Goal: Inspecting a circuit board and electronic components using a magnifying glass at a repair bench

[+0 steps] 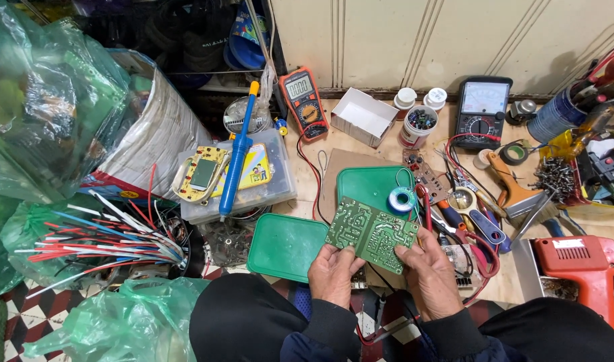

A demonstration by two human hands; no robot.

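Note:
A green circuit board (371, 231), solder side up, is held over my lap by both hands. My left hand (334, 273) grips its lower left edge with the thumb on top. My right hand (428, 271) grips its lower right corner. Just behind the board lie a green plastic lid (286, 245) and a green tray (367, 188) carrying a small spool of solder wire (401, 199).
A blue soldering iron (236, 161) lies on a clear plastic box (280, 188). An orange digital multimeter (304, 102), a black analog meter (482, 110), a white box (362, 115), pliers and screwdrivers (468, 218) and an orange heat gun (582, 265) crowd the bench. Loose wires (99, 241) and green plastic bags (112, 322) fill the left.

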